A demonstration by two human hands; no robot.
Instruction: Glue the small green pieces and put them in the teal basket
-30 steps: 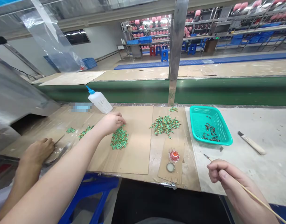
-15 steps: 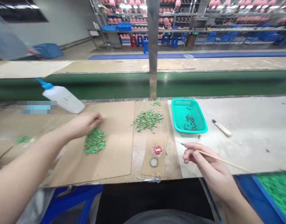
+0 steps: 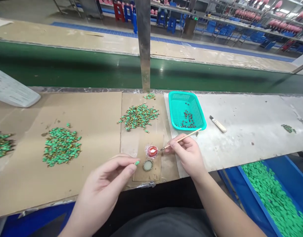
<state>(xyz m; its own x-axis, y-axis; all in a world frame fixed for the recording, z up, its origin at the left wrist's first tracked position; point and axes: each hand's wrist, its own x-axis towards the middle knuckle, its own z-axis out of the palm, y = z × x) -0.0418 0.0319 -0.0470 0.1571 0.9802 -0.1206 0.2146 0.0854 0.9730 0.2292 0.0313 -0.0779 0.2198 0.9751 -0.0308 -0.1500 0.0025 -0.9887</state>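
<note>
Between thumb and forefinger, my left hand [image 3: 109, 181] pinches one small green piece [image 3: 136, 163], just left of a bottle cap [image 3: 148, 165]. My right hand [image 3: 187, 153] grips a thin paintbrush [image 3: 182, 139] like a pen, its tip pointing left at the edge of a small pot of red paint [image 3: 152, 151]. Cap and pot sit on a cardboard scrap [image 3: 155, 176]. A heap of green and gold pieces [image 3: 62, 146] lies left of my left hand. Another heap [image 3: 140, 117] spreads beyond the paint.
Behind my right hand stands a teal basket [image 3: 203, 126] with small dark pieces inside. A flat brush [image 3: 217, 124] lies right of it. A white bottle [image 3: 14, 89] lies at far left. Below the table's right edge is a blue bin of green pieces [image 3: 275, 194]. A metal post [image 3: 144, 49] rises ahead.
My left hand has left the heap and come right, toward the bottle cap, with a green piece. The brush tip has moved left to the paint pot. The view has tilted down and shifted.
</note>
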